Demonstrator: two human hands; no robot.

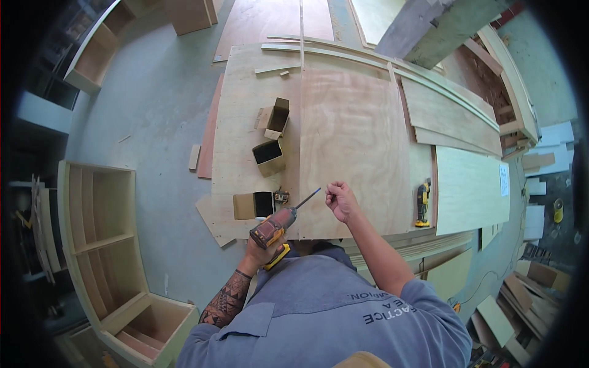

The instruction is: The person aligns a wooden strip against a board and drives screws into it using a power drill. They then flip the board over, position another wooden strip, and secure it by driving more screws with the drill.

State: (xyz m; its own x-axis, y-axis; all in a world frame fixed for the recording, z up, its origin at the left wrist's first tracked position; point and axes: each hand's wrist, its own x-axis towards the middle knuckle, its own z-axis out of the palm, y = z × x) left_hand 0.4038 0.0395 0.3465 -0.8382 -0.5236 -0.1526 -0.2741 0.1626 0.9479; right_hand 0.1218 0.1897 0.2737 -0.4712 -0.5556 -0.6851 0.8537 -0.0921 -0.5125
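Note:
My left hand [256,256] is wrapped round the grip of a red and black cordless drill [270,230] with a yellow battery. Its long bit [308,197], bluish at the tip, points up and to the right. My right hand [340,201] is closed in a pinch just right of the bit's tip; whatever its fingers hold is too small to make out. Below both hands lies a plywood panel [353,135]. Left of the drill's bit stand an open cardboard box [245,206] with dark contents and a small dark object [281,195].
Two more open cardboard boxes [269,157] [277,119] lie farther up the table. A second yellow and black power tool [423,202] rests at the right. Long wood strips [368,54] and plywood sheets [472,190] lie beyond. A wooden shelf unit [104,239] stands at the left, a concrete pillar [429,30] behind.

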